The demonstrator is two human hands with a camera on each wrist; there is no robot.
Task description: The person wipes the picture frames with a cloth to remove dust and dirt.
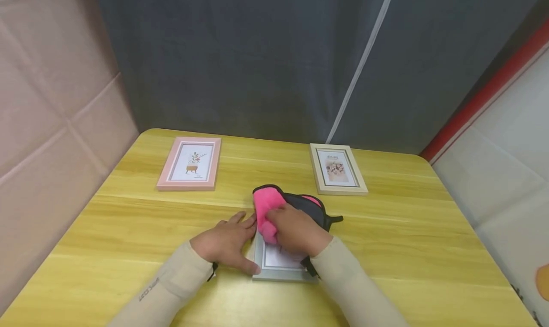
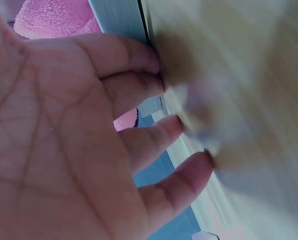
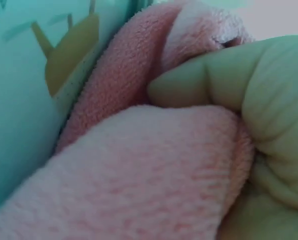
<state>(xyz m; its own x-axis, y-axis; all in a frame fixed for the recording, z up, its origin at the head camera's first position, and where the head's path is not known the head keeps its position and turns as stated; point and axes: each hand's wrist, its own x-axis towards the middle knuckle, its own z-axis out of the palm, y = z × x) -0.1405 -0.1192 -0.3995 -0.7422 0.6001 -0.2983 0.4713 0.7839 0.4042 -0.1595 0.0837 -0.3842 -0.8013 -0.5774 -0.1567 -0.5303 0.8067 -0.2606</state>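
Observation:
A pink plush cloth with a dark grey back (image 1: 268, 200) lies bunched over the upper part of a silver-grey picture frame (image 1: 283, 274). My right hand (image 1: 296, 229) grips the cloth, and in the right wrist view a finger and thumb close on its pink pile (image 3: 139, 165). The cloth touches the picture's face there. Spread along the picture frame's left side is my left hand (image 1: 229, 243), its thumb by the lower left corner. In the left wrist view its fingertips (image 2: 196, 170) reach down past the frame's edge to the table. Cloth and right hand hide most of the picture.
At the back left of the wooden table (image 1: 107, 250) lies a pink picture frame (image 1: 188, 186) with a potted-plant print. A cream picture frame (image 1: 343, 190) with a flower print lies at the back right. A dark curtain (image 1: 236, 60) hangs behind the table.

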